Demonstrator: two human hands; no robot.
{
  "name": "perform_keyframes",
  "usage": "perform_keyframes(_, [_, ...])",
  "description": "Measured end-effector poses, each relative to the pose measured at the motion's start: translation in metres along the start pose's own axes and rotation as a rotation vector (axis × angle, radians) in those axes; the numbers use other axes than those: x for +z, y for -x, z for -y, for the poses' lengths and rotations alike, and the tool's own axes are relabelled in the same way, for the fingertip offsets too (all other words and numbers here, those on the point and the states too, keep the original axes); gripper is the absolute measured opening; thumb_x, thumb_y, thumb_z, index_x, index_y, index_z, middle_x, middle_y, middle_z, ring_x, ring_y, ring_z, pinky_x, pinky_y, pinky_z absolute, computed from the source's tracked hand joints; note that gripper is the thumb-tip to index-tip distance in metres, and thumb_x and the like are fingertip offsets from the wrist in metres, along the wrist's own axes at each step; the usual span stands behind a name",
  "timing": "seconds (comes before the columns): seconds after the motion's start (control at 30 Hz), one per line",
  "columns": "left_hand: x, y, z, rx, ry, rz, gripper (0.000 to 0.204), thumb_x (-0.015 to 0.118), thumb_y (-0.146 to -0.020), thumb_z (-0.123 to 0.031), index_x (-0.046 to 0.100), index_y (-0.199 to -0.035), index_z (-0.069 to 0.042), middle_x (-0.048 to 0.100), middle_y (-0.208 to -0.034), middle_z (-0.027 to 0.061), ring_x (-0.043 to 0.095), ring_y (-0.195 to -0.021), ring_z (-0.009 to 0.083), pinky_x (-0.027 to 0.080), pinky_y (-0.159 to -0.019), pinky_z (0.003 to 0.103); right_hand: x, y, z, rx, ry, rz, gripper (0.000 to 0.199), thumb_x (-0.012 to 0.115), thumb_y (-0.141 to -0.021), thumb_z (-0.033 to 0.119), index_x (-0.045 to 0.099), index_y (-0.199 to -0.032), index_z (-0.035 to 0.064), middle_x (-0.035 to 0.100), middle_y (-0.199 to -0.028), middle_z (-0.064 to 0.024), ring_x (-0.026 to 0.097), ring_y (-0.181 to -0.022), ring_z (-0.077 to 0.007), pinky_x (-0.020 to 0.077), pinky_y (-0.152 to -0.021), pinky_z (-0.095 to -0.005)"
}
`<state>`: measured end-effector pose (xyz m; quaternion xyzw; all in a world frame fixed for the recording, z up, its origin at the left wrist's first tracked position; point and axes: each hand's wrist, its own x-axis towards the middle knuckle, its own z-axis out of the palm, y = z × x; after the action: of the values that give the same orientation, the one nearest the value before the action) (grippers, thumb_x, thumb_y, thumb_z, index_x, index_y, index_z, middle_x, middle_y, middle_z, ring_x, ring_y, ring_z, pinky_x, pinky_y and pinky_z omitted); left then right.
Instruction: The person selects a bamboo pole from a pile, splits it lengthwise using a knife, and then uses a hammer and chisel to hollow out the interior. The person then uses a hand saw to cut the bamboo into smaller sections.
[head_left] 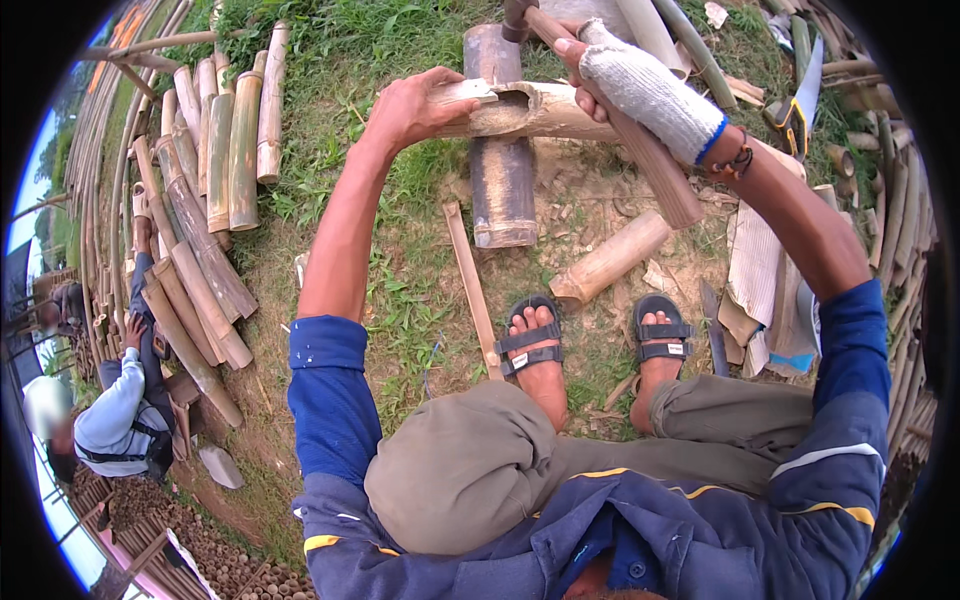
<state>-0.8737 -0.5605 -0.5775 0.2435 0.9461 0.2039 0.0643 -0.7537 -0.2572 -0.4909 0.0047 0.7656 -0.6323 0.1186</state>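
Observation:
A bamboo tube point(565, 112) with a hole cut in its upper side lies crosswise on a thicker, darker bamboo log point(503, 190). At the tube's left end my left hand point(412, 108) is closed on a pale, flat piece of wood point(462, 92), whose tip reaches the edge of the hole. Whether those fingers also grip the tube is hidden. My right hand point(625, 75), in a white knit glove with a blue cuff, grips a hammer point(655, 165) by its thick wooden handle. The hammer's dark head is raised beyond the tube, at the top edge.
Near my sandalled feet lie a short bamboo piece point(612, 258) and a narrow strip point(470, 285). A handsaw point(803, 100) stands at right, above split bamboo sheets point(755, 260). Cut bamboo lengths point(215, 150) cover the left ground. Another person point(120, 420) sits at far left.

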Motion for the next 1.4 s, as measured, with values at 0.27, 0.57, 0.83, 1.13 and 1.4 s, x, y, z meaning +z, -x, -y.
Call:
perform_keyframes(0.27, [-0.008,-0.009,0.011,-0.005,0.276,0.092,0.076,0.088,-0.081,-0.058,0.075,-0.134,-0.005,0.079,-0.121,0.0173,0.077,-0.110,0.0258,0.061,-0.097,0.039,0.140,0.015,-0.076,-0.072,-0.793,-0.387,0.058,0.055,-0.115,0.031,0.031,-0.166,0.0179,0.054,-0.090,-0.0022,0.059,-0.061,-0.0078,0.0503,-0.051,-0.0236])
perform_keyframes(0.57, [-0.010,-0.007,0.022,0.048,0.272,0.118,0.068,0.084,-0.090,-0.054,0.074,-0.137,-0.006,0.079,-0.121,0.0149,0.074,-0.111,0.0218,0.059,-0.098,0.038,0.155,0.019,-0.066,-0.107,-0.682,-0.505,0.057,0.055,-0.114,0.032,0.033,-0.164,0.0157,0.054,-0.091,-0.0046,0.057,-0.057,-0.0091,0.0491,-0.051,-0.0250])
perform_keyframes(0.83, [-0.012,-0.004,0.016,0.004,0.315,0.136,0.067,0.082,-0.092,-0.054,0.074,-0.137,-0.006,0.080,-0.118,0.0136,0.074,-0.108,0.0205,0.060,-0.093,0.038,0.137,0.006,-0.077,-0.074,-0.714,-0.352,0.061,0.056,-0.114,0.038,0.031,-0.167,0.0185,0.056,-0.088,-0.0010,0.060,-0.060,-0.0065,0.0494,-0.050,-0.0235])
perform_keyframes(1.13, [-0.011,-0.009,0.016,-0.010,0.296,0.103,0.071,0.083,-0.088,-0.058,0.075,-0.134,-0.003,0.080,-0.118,0.0167,0.076,-0.105,0.0237,0.062,-0.091,0.038,0.147,-0.011,-0.081,-0.055,-0.734,-0.321,0.061,0.059,-0.113,0.033,0.032,-0.165,0.0163,0.056,-0.087,-0.0033,0.059,-0.059,-0.0095,0.0486,-0.049,-0.0249])
perform_keyframes(1.4, [-0.011,-0.007,0.018,0.011,0.315,0.074,0.070,0.085,-0.087,-0.056,0.076,-0.132,-0.003,0.081,-0.113,0.0151,0.077,-0.102,0.0229,0.062,-0.091,0.037,0.129,0.006,-0.066,-0.089,-0.475,-0.318,0.059,0.056,-0.114,0.035,0.035,-0.166,0.0166,0.057,-0.086,0.0011,0.057,-0.061,-0.0046,0.0483,-0.053,-0.0230])
